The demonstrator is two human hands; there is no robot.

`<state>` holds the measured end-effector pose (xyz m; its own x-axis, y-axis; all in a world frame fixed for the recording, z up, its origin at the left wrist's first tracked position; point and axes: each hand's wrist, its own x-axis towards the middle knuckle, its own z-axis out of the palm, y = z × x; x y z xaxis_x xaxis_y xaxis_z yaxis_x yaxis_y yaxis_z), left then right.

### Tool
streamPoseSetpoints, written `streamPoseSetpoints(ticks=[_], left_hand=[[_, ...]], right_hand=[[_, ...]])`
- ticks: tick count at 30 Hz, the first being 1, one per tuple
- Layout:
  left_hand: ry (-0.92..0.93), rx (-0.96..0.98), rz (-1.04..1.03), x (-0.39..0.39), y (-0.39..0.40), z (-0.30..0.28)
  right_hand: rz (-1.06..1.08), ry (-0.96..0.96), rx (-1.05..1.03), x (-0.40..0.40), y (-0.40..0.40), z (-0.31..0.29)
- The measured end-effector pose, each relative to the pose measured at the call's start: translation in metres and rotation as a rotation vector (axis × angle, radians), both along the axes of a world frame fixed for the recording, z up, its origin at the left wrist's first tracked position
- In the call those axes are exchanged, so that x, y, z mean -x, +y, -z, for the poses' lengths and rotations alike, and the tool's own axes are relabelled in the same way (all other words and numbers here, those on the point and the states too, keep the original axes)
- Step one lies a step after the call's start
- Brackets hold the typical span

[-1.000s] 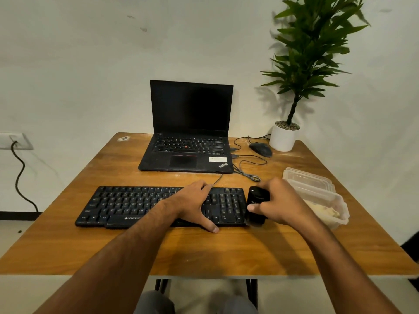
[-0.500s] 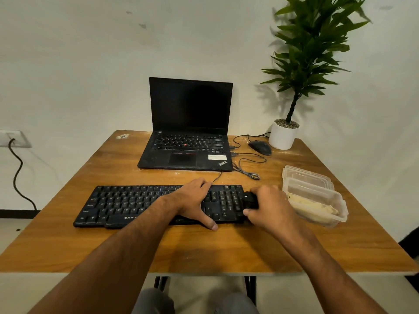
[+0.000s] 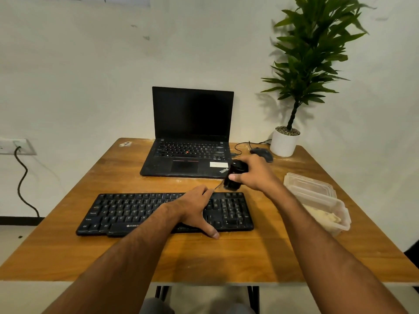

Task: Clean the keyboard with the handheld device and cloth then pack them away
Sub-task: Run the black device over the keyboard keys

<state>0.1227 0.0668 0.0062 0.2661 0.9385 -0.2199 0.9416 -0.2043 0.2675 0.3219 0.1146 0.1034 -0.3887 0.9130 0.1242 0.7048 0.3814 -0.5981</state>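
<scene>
Keyboard [image 3: 165,213] cleaning was only starting.
Left hand [image 3: 195,211] lay flat on it; right hand [image 3: 254,175] gripped the handheld device [image 3: 233,177] just beyond. Wiping and packing were probably left.

The keyboard [image 3: 163,213] lies near on the bench [image 3: 204,257], the laptop [image 3: 190,141] behind it. Far right stands the potted plant [image 3: 284,143], the mouse [image 3: 263,153] just left of it. Containers [image 3: 317,200] sit right of the keyboard, one holding the cloth [image 3: 324,217].
</scene>
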Motion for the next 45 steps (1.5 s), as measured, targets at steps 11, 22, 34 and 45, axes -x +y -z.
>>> streamPoseSetpoints(ticks=[11,22,34,45], left_hand=[[0.014,0.011,0.004,0.000,0.001,0.001],[0.020,0.002,-0.001,-0.001,0.000,0.000],[0.006,-0.003,-0.005,-0.001,-0.003,-0.003],[0.008,-0.007,-0.015,-0.002,-0.003,-0.003]], right_hand=[[0.036,-0.360,0.074,0.019,0.040,0.002],[0.051,-0.385,0.141,0.017,0.030,-0.009],[0.132,-0.459,0.158,0.010,0.020,-0.003],[0.125,-0.351,0.083,0.007,0.007,0.011]])
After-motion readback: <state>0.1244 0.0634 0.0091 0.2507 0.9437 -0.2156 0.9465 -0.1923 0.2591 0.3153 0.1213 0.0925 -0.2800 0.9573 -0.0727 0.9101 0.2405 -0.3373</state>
